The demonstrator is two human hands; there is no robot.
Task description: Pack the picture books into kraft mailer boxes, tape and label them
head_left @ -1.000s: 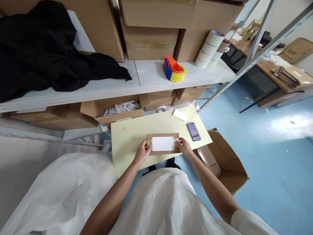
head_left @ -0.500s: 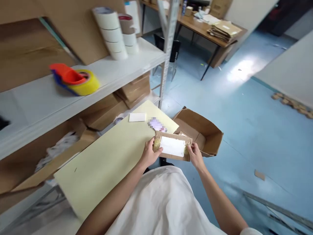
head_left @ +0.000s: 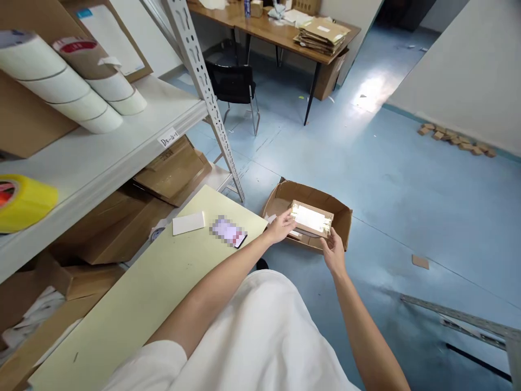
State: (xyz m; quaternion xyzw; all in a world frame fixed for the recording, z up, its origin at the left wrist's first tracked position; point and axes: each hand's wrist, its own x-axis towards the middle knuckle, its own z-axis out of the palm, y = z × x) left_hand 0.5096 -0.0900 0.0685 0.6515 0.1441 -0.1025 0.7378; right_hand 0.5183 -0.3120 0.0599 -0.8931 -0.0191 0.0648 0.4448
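Note:
A small cardboard box (head_left: 311, 218) with a white label on top is held between my two hands, over the open end of a larger cardboard carton (head_left: 347, 225). My left hand (head_left: 282, 227) grips its left end, and my right hand (head_left: 334, 253) is at its right front corner, thumb toward the near side. Inside the carton, other items with white labels show partly beneath the small box. On the pale yellow tabletop (head_left: 163, 293) to my left lie a phone (head_left: 228, 231) with a blurred screen and a flat white rectangular piece (head_left: 188, 223).
A metal shelf (head_left: 134, 141) on the left carries rolls of tape (head_left: 73, 92) and a yellow tape roll (head_left: 30, 201). Its upright post (head_left: 205, 98) stands beyond the tabletop. Further back are a black chair (head_left: 232, 84) and a wooden desk (head_left: 277, 35). A metal frame (head_left: 459, 315) is at lower right.
Both hands have carried the small box forward and away from my body, from beside the tabletop to over the carton. The camera view has turned to the right.

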